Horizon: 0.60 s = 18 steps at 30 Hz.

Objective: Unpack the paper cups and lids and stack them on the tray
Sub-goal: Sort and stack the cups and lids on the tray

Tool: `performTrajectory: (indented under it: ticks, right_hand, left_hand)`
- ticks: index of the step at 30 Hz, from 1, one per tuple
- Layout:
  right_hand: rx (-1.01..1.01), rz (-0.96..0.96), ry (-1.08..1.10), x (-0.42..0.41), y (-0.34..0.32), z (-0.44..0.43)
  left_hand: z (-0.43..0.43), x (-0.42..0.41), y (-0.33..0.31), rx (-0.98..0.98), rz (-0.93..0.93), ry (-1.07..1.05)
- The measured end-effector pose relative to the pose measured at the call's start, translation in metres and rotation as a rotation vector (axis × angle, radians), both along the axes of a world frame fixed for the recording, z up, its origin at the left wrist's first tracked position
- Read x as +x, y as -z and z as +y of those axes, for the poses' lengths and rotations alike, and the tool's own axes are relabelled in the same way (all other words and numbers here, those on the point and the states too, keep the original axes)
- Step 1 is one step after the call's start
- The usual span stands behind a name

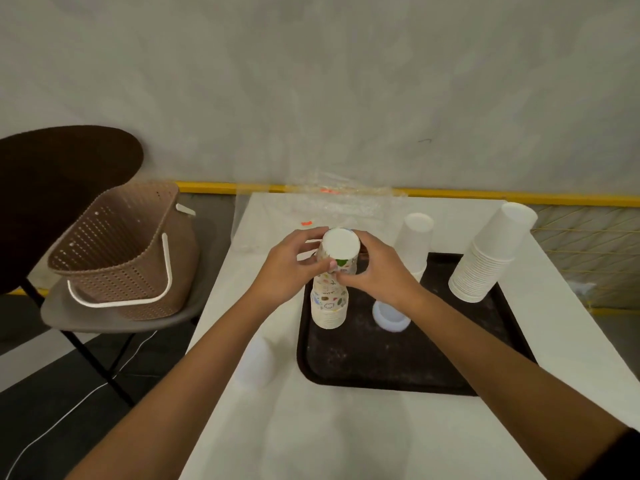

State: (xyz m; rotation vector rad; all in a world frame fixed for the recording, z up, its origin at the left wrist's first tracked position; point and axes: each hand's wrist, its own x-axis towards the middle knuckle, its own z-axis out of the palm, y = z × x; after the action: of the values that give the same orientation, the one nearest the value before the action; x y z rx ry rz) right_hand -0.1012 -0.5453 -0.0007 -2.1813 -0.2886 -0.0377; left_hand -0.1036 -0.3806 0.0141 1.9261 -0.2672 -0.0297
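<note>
Left grip (287, 268) and right grip (377, 270) clasp patterned cup stack (329, 306) on tray (381, 362), lids (391, 318) beside.

Tray (398, 368) sat on table (346, 438), right of centre. Left stack (329, 306) stood in tray's far-left corner, cups upside down. Left hand (291, 268) and right hand (377, 271) gripped its top from either side. Lids (390, 318) lay on tray just right of that stack. Middle stack (414, 244) stood at tray's far edge, behind lids. Right stack (485, 261) was at tray's far-right rim, tilted; couldn't tell if on tray or table. Lid pile (254, 358) sat on table just left of tray. Wrap (332, 202) lay at table's far end. Basket (114, 251) sat on chair (62, 317), left of table.
</note>
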Motion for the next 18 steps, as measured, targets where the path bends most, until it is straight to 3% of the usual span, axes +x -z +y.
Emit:
performTrajectory:
  ticks: [11, 18]
  right_hand:
    - [-0.013, 0.213, 0.046, 0.019, 0.046, 0.012]
    - [-0.019, 0.324, 0.054, 0.009, 0.066, 0.017]
  left_hand:
    - [0.005, 0.020, 0.046, 0.021, 0.219, -0.025]
    - [0.009, 0.014, 0.063, 0.144, 0.291, -0.029]
